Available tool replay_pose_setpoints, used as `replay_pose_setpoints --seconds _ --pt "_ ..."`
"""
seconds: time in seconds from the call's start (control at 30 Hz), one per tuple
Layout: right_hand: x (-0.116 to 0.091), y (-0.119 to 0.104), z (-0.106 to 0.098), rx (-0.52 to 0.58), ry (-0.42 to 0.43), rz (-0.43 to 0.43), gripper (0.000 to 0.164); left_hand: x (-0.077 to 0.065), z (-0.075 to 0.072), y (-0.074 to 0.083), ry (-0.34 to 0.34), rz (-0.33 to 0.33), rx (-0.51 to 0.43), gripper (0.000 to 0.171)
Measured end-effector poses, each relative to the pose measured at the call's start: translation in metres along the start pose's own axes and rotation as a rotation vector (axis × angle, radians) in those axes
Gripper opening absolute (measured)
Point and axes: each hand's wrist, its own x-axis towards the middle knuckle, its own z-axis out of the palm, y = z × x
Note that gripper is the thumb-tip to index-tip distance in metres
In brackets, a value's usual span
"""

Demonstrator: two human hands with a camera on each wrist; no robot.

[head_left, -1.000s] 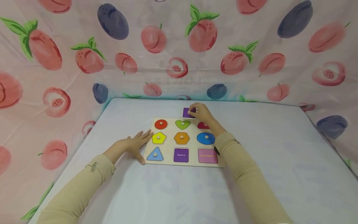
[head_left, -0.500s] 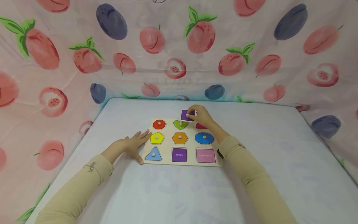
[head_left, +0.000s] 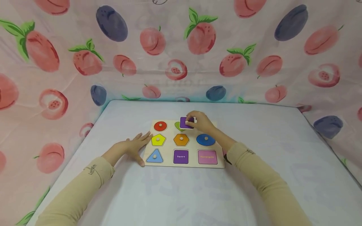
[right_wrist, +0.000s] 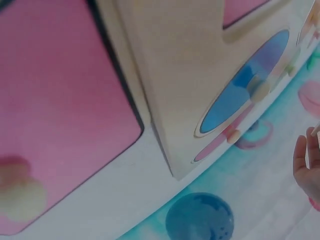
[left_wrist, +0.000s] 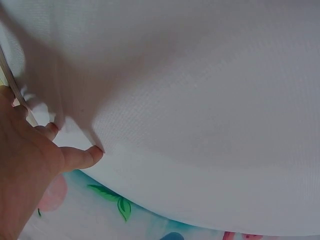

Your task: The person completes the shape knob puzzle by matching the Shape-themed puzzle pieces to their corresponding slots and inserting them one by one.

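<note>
A wooden shape puzzle board (head_left: 168, 152) lies on the white table. My right hand (head_left: 203, 121) pinches the knob of a purple square piece (head_left: 183, 124), held above the board's back row and partly covering the green heart piece (head_left: 177, 125). My left hand (head_left: 134, 147) rests at the board's left edge with fingers spread; in the left wrist view the same hand (left_wrist: 30, 155) shows the thumb and fingers extended. In the front row, a purple recess (head_left: 181, 160) labelled "Square" and a pink recess (head_left: 207, 161) labelled "Rectangular" hold no pieces.
Knobbed pieces sit in the board: red circle (head_left: 158, 128), yellow pentagon (head_left: 161, 142), orange hexagon (head_left: 177, 141), blue oval (head_left: 201, 140) and blue triangle (head_left: 151, 159). A pink rectangular piece (right_wrist: 65, 90) lies beside the board, mostly hidden by the right forearm in the head view. Fruit-patterned cloth (head_left: 127, 84) surrounds the table.
My right hand has brought the purple square piece toward me, from behind the board's back edge to over the green heart. The left hand stays at the board's left edge.
</note>
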Motion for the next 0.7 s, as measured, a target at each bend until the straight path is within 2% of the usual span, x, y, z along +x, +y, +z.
replay_pose_setpoints --seconds 0.1,0.37,0.7 --pt "-0.006 -0.005 0.004 0.019 -0.001 -0.002 0.011 0.001 0.002 0.0 -0.003 -0.007 0.0 0.126" --pt "-0.018 -0.015 0.013 0.043 -0.026 0.064 0.011 0.002 0.002 -0.003 0.0 0.013 0.016 0.126" --pt "-0.038 -0.032 0.021 0.067 -0.061 0.116 0.007 0.001 0.0 -0.001 -0.001 0.001 0.015 0.125"
